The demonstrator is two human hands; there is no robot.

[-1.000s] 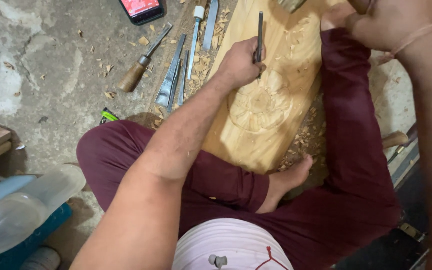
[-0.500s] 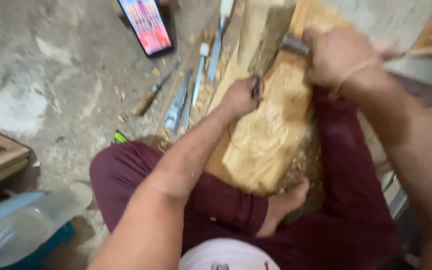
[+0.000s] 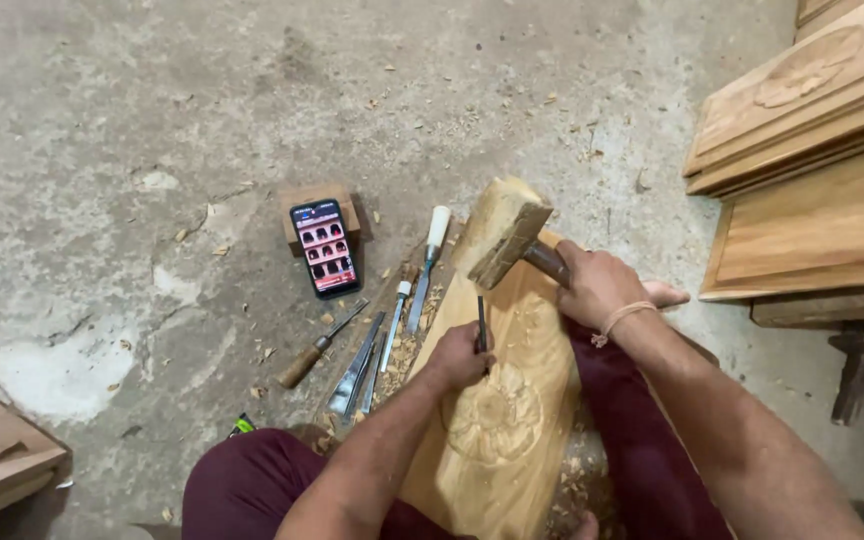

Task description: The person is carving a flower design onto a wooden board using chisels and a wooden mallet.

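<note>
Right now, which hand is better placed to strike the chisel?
The right hand, most likely: it grips the wooden mallet, raised just above the chisel. The left hand holds that chisel against the carved plank, so it is occupied.

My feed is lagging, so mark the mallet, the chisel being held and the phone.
mallet (image 3: 505, 232), head view, on the wooden head.
chisel (image 3: 480, 322), head view, on the metal shaft above the left hand.
phone (image 3: 324, 247), head view, middle of the lit screen.
</note>
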